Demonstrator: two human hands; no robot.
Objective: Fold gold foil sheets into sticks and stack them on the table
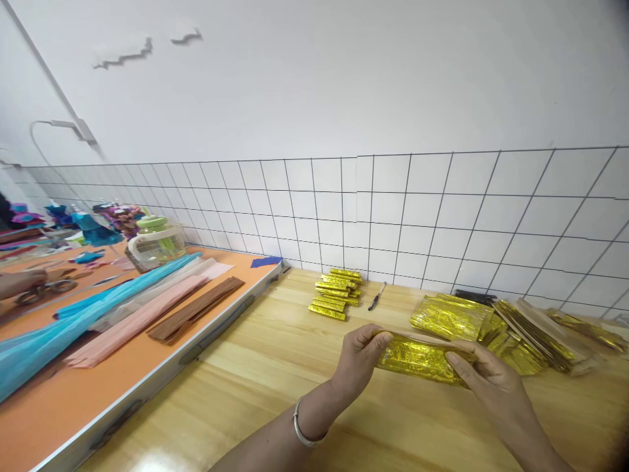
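Observation:
A shiny gold foil strip (417,359) is stretched level between my two hands, above the wooden table. My left hand (361,357) pinches its left end between thumb and fingers; a bracelet circles that wrist. At the other end, my right hand (486,373) grips the strip with the thumb across its front face. A paler edge shows along the strip's top. Several narrow folded gold pieces (337,294) lie stacked beyond my left hand. Behind my right hand sits a pile of wider gold foil sheets (452,316), with brown-edged layers (540,334) beside it.
A pen (377,297) lies between the gold piles, near the white tiled wall (393,219). On the left, a raised orange surface (191,357) bears blue, pink and brown strips and a green-lidded jug (156,241). Another person's hand (19,286) is at scissors (46,290) there.

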